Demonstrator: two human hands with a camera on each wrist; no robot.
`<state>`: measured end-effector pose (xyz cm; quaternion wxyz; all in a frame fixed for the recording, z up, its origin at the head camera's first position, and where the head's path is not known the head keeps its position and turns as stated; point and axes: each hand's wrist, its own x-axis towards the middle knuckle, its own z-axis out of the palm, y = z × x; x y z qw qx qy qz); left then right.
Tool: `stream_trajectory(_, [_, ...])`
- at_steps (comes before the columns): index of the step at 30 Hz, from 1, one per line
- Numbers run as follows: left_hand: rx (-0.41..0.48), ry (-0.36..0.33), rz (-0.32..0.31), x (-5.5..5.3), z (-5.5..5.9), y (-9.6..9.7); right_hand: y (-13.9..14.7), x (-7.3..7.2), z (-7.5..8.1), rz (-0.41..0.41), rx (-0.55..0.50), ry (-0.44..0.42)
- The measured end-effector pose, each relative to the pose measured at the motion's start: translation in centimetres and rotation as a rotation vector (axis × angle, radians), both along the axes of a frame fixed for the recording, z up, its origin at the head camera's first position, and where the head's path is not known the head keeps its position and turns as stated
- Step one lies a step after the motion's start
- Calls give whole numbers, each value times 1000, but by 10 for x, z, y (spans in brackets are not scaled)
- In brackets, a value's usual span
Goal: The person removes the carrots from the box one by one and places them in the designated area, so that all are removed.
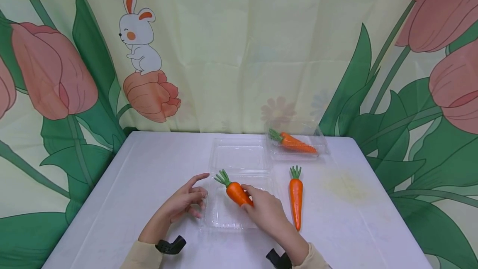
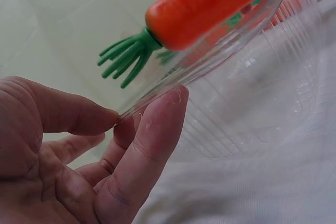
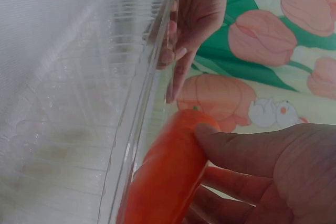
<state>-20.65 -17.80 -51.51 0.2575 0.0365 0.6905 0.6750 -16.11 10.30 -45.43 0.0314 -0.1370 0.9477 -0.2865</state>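
Note:
A clear plastic clamshell container (image 1: 220,219) lies unfolded on the table, its lid (image 1: 239,157) laid back on the far side. My left hand (image 1: 181,202) is at the container's left edge; in the left wrist view its fingers (image 2: 157,129) pinch the thin rim. Between thumb and fingers, my right hand (image 1: 267,211) grips an orange toy carrot (image 1: 237,193) by its lower part. This carrot is tilted over the container's near half, with its green top toward the upper left. The right wrist view shows the thumb pressed on the carrot (image 3: 170,166).
Right of the container a second carrot (image 1: 296,202) lies lengthwise on the white table (image 1: 358,227). Behind it, another clear plastic box (image 1: 323,146) has carrot (image 1: 298,143) inside. A curtain (image 1: 239,53) with printed tulips and a rabbit hangs behind the table.

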Motion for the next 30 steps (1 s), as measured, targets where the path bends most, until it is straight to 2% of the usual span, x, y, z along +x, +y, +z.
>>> stream_trajectory(4, [-6, 4, 3, 0, 0, 1, 5, -4, 1, -28, -58, -31])
stream_trajectory(22, [13, 11, -2, 1, -3, 1, 29, -13, 5, -129, -425, -268])
stream_trajectory(30, [31, 3, -7, 1, -1, 1, 35, -13, 7, -170, -494, -311])
